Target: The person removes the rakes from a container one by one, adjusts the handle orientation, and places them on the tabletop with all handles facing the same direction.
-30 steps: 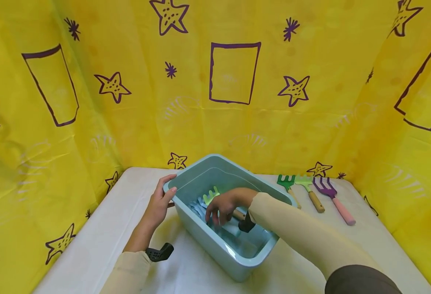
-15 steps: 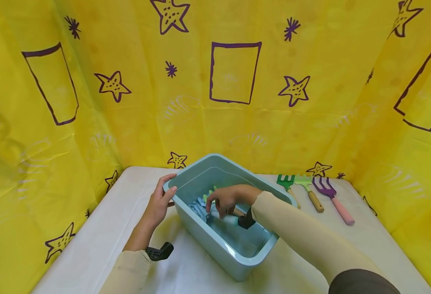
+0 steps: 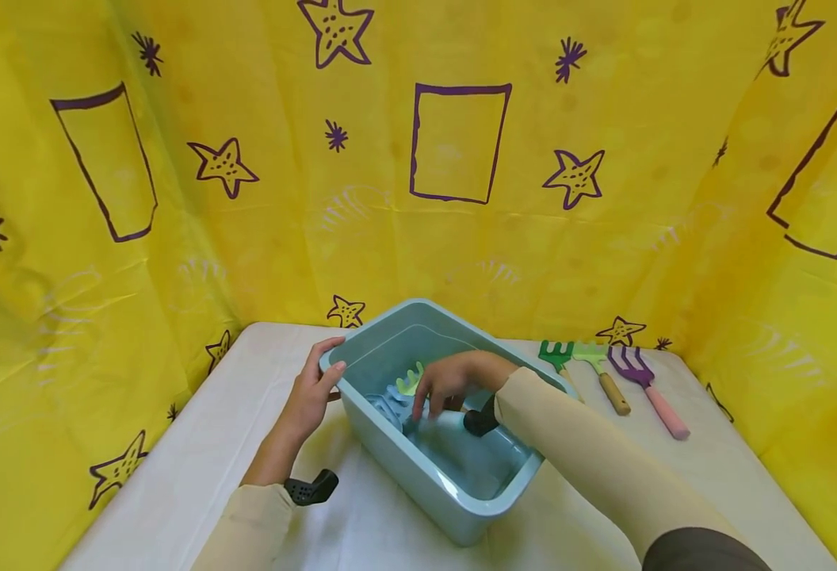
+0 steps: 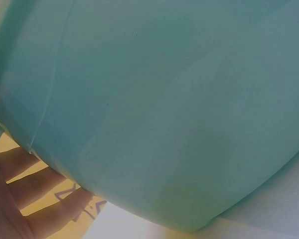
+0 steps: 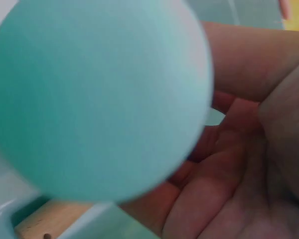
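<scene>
My left hand [image 3: 309, 396] grips the left corner of the pale blue plastic bin [image 3: 400, 448], thumb on the rim and fingers outside. Those fingers show against the bin's wall [image 4: 154, 114] in the left wrist view. Inside the bin, my right hand [image 3: 454, 381] holds a hand tool by its pale teal handle [image 3: 449, 422]. The handle's round end [image 5: 99, 99] fills much of the right wrist view; the tool's head is hard to make out. Near my fingertips lie blue tool heads [image 3: 387, 408] and a light green hand rake [image 3: 410, 381]. A wooden handle [image 5: 55, 216] lies below.
Right of the bin on the white-covered table [image 3: 176, 476] lie a dark green rake [image 3: 556, 354], a light green rake [image 3: 607, 385] and a purple fork with pink handle [image 3: 657, 396]. A yellow patterned curtain [image 3: 283, 238] surrounds the table.
My right hand has shifted slightly to the right inside the bin, and the teal handle has risen with it. The left hand stays on the rim.
</scene>
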The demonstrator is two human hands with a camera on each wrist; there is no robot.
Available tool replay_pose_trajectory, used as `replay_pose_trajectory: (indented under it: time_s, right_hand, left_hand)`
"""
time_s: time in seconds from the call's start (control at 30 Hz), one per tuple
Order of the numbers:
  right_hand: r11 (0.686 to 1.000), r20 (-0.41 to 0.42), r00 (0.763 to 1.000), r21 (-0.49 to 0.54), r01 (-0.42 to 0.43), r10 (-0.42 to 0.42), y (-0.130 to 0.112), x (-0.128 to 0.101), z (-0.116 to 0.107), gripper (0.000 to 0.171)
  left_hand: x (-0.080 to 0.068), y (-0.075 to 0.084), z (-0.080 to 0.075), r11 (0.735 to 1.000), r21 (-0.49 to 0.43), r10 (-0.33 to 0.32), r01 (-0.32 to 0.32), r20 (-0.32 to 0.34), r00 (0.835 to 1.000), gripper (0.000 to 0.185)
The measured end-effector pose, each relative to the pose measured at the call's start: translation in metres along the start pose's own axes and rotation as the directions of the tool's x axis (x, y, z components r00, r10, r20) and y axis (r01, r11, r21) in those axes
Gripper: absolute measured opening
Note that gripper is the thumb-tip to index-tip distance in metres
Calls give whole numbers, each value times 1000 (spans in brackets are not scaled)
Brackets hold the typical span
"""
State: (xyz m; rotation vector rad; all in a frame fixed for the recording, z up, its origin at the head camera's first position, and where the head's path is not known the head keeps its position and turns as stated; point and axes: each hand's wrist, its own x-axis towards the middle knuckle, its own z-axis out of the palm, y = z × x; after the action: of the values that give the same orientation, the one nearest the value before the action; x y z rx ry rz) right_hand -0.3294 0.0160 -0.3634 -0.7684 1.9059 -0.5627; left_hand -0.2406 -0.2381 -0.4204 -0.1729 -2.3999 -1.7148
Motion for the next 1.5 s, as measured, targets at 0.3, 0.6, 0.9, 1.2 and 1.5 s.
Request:
replay_pose_trajectory:
  time_s: [0.3, 0.6, 0.9, 1.2, 1.5]
  right_hand:
    - [996, -147, 988, 66, 53, -42, 4, -33, -8, 26]
    - [971, -259, 949, 107, 212, -178, 13, -71, -13, 27]
    - [950, -394, 883, 68, 305, -255, 22, -113, -24, 34]
    - [929, -504, 832, 137, 343, -233, 44, -148, -32, 40]
    - [931, -615, 768, 147, 335, -180, 71, -178, -28, 40]
  left_hand:
    - [1, 2, 4, 1000, 4, 10, -10, 7, 1000, 44]
    - [-3, 9, 5, 1000, 4, -13, 13, 13, 1000, 46]
    - [-6, 20, 4, 1000, 8, -21, 21, 15, 1000, 45]
    - [-18, 45, 4, 999, 25, -21, 20, 24, 999, 46]
    - [-17, 42, 3, 1000, 12, -21, 20, 26, 999, 46]
